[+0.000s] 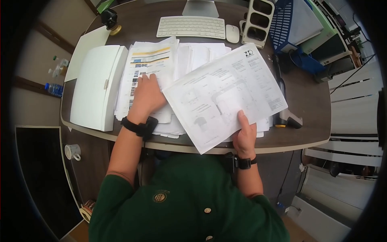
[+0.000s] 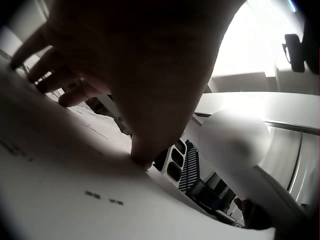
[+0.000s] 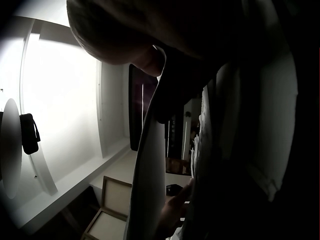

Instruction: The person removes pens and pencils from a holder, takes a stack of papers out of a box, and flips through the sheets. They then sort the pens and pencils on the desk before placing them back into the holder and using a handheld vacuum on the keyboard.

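In the head view the right hand (image 1: 244,139) pinches the lower edge of a large printed sheet or thin sheaf (image 1: 225,97), thumb on top and fingers beneath. That paper lies tilted above a paper stack. The left hand (image 1: 149,94) rests with spread fingers on a printed page with a yellow band (image 1: 151,54), on the left pile. In the left wrist view the fingertips of the left hand (image 2: 95,65) touch the paper surface (image 2: 75,165). The right wrist view shows the held paper (image 3: 147,150) edge-on below the dark right hand (image 3: 145,35).
A white box file (image 1: 94,86) stands left of the papers. Behind are a keyboard (image 1: 190,27), a mouse (image 1: 232,34) and a holder with three openings (image 1: 258,20). A handheld scanner (image 1: 288,119) and blue file rack (image 1: 281,26) are at the right; a mug (image 1: 72,152) is at lower left.
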`<state>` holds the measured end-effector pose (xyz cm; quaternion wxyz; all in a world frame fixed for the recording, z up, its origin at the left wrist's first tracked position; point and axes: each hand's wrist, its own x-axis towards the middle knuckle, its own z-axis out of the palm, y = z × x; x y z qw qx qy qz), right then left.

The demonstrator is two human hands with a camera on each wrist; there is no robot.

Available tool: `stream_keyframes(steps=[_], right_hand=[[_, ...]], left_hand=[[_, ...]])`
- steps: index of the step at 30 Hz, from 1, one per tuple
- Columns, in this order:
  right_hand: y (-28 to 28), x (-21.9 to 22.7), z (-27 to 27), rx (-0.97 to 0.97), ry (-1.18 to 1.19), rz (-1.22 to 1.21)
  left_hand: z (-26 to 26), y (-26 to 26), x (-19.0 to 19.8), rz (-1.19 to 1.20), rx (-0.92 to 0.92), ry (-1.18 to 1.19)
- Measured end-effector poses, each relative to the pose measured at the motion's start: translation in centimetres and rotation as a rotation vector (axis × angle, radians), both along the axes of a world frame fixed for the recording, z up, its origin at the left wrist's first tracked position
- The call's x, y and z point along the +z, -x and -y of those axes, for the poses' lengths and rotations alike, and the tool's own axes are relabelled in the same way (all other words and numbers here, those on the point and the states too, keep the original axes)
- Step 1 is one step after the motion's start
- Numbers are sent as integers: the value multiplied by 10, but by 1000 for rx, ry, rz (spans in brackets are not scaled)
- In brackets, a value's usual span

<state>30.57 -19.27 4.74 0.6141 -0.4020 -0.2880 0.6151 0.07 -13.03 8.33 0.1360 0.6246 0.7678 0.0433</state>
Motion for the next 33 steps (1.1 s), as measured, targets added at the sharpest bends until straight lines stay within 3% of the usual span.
stream_keyframes(steps=[4, 14, 19, 22, 25, 28, 33], right_hand=[[0, 1, 0, -11, 4, 7], [-9, 4, 2, -73, -24, 32], [-13, 2, 2, -72, -16, 37], [-17, 4, 2, -56, -23, 65], [-17, 13, 3, -20, -38, 139], [-12, 32, 6, 51, -64, 272], [4, 54, 6, 229, -80, 404]], left_hand=[[-4, 3, 0, 29, -12, -16], [3, 48, 3, 409, 63, -202], [23, 61, 25, 508, 125, -338], [40, 51, 61, 599, 164, -434], [56, 36, 97, 617, 123, -443], [63, 5, 119, 569, -48, -457], [57, -54, 91, 536, -384, -491]])
